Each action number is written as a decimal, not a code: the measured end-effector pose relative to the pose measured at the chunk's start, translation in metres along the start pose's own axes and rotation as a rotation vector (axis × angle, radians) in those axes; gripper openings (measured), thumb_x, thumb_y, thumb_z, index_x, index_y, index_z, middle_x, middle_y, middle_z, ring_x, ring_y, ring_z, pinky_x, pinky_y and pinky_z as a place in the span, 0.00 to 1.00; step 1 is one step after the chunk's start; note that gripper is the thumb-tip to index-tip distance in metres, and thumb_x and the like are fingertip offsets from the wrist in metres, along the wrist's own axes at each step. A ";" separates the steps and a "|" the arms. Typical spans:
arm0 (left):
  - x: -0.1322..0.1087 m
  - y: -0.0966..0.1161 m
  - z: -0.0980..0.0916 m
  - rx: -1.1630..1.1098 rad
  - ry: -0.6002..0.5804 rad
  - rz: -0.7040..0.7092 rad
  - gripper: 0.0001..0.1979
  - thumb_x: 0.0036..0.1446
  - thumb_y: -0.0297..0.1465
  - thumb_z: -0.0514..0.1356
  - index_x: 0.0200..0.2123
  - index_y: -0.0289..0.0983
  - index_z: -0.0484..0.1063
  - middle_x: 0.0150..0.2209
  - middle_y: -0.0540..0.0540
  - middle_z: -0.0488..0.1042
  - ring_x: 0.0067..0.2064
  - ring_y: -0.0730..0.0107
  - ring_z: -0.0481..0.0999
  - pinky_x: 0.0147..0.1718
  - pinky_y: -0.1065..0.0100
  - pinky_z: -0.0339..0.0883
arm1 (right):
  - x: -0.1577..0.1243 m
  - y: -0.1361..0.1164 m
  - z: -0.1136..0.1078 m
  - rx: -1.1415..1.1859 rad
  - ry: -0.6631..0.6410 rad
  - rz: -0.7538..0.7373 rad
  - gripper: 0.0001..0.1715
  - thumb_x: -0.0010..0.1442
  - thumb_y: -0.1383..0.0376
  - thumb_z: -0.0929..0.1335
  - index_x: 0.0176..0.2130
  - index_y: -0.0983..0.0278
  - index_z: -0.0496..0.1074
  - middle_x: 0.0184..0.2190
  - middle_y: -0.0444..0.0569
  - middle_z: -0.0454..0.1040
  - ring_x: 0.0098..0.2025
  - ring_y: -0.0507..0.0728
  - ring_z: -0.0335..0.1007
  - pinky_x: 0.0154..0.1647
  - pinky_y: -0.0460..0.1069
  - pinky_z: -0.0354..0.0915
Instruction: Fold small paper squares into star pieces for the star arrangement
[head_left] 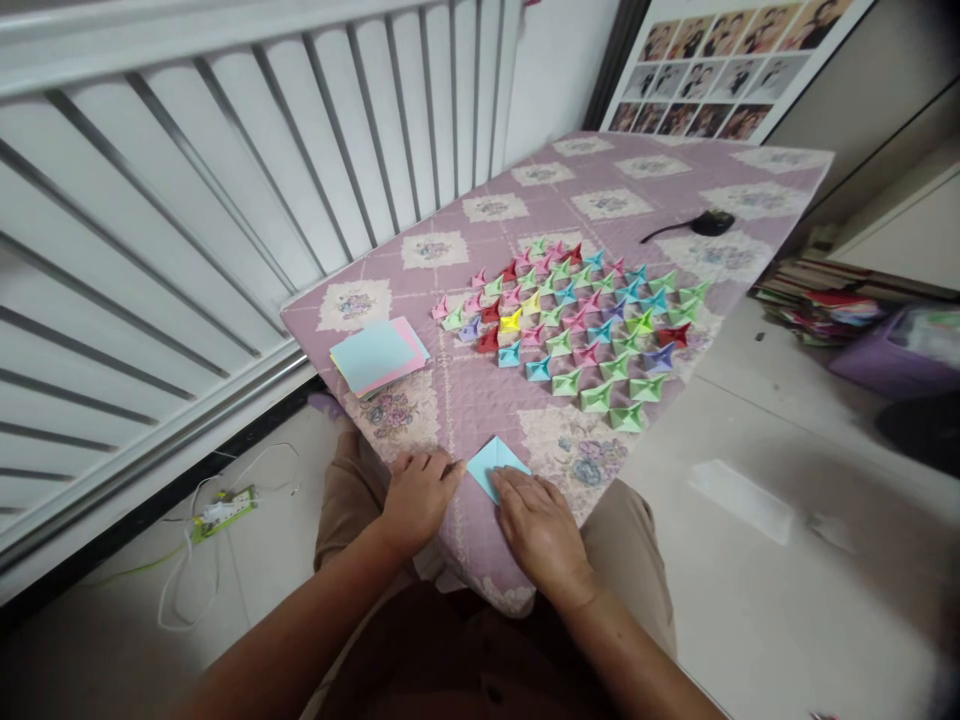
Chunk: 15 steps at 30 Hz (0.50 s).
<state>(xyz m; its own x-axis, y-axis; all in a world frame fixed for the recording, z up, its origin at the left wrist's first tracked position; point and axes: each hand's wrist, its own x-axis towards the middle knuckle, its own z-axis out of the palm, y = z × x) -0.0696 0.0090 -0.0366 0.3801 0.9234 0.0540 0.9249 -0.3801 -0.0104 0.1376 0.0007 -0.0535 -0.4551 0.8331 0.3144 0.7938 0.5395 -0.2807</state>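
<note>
A light blue folded paper (491,462) lies flat near the front corner of the table, with creases meeting at its middle. My right hand (536,515) rests on its lower right part, fingers stretched out and lying flat. At the paper's left corner is my left hand (424,492), its fingers curled and the fingertips close to that corner; whether they pinch it is too small to tell. A stack of coloured paper sheets (379,357), light blue on top with pink beneath, sits to the left. Rows of several small folded paper pieces (566,340) in many colours stand beyond the hands.
The table (465,385) has a purple floral cloth. A black object with a cord (711,223) lies at the back right. White radiator bars (225,200) run along the left edge. A power strip (225,512) and cables are on the floor; a purple bin (892,345) stands at right.
</note>
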 end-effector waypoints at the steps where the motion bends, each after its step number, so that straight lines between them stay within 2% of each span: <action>1: 0.000 0.001 0.000 -0.003 0.002 -0.015 0.14 0.64 0.30 0.51 0.51 0.46 0.68 0.45 0.46 0.71 0.43 0.62 0.66 0.45 0.57 0.56 | 0.000 0.000 0.000 -0.005 0.002 0.001 0.20 0.64 0.69 0.60 0.55 0.63 0.67 0.52 0.53 0.72 0.54 0.58 0.67 0.55 0.56 0.56; 4: 0.002 0.007 -0.001 -0.035 0.034 -0.081 0.12 0.63 0.30 0.52 0.47 0.44 0.70 0.46 0.46 0.71 0.45 0.62 0.66 0.46 0.58 0.58 | 0.000 -0.001 0.001 -0.015 0.003 -0.003 0.20 0.64 0.69 0.60 0.54 0.63 0.67 0.52 0.53 0.72 0.54 0.58 0.67 0.55 0.56 0.56; 7: 0.004 0.022 0.002 -0.117 0.099 -0.054 0.14 0.64 0.30 0.50 0.50 0.43 0.69 0.50 0.45 0.70 0.50 0.61 0.65 0.49 0.58 0.58 | 0.000 0.000 0.002 -0.017 0.000 -0.015 0.20 0.64 0.69 0.60 0.54 0.63 0.67 0.53 0.53 0.72 0.55 0.59 0.66 0.55 0.57 0.56; 9: 0.005 0.034 0.006 -0.171 0.100 0.005 0.16 0.65 0.30 0.49 0.54 0.43 0.66 0.52 0.45 0.69 0.52 0.61 0.65 0.51 0.58 0.58 | 0.000 0.000 0.002 -0.021 -0.002 -0.018 0.20 0.64 0.69 0.60 0.54 0.63 0.67 0.52 0.53 0.72 0.54 0.59 0.67 0.55 0.57 0.56; 12: 0.003 0.047 0.012 -0.206 0.082 -0.028 0.17 0.64 0.29 0.49 0.55 0.40 0.66 0.52 0.45 0.70 0.53 0.61 0.65 0.53 0.58 0.57 | -0.001 0.000 0.002 -0.019 0.000 -0.019 0.20 0.63 0.70 0.60 0.54 0.62 0.67 0.52 0.52 0.72 0.54 0.59 0.67 0.55 0.57 0.56; 15: 0.001 0.050 0.013 -0.207 0.077 -0.050 0.17 0.64 0.30 0.50 0.55 0.39 0.66 0.53 0.44 0.70 0.54 0.60 0.65 0.54 0.57 0.57 | -0.002 0.001 0.002 -0.005 -0.006 -0.023 0.21 0.63 0.70 0.60 0.55 0.62 0.66 0.53 0.52 0.71 0.55 0.59 0.66 0.56 0.57 0.55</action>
<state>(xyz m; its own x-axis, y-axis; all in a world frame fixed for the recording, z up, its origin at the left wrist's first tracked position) -0.0231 -0.0083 -0.0505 0.3242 0.9377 0.1254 0.9177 -0.3439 0.1989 0.1383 -0.0001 -0.0557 -0.4757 0.8213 0.3149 0.7852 0.5578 -0.2689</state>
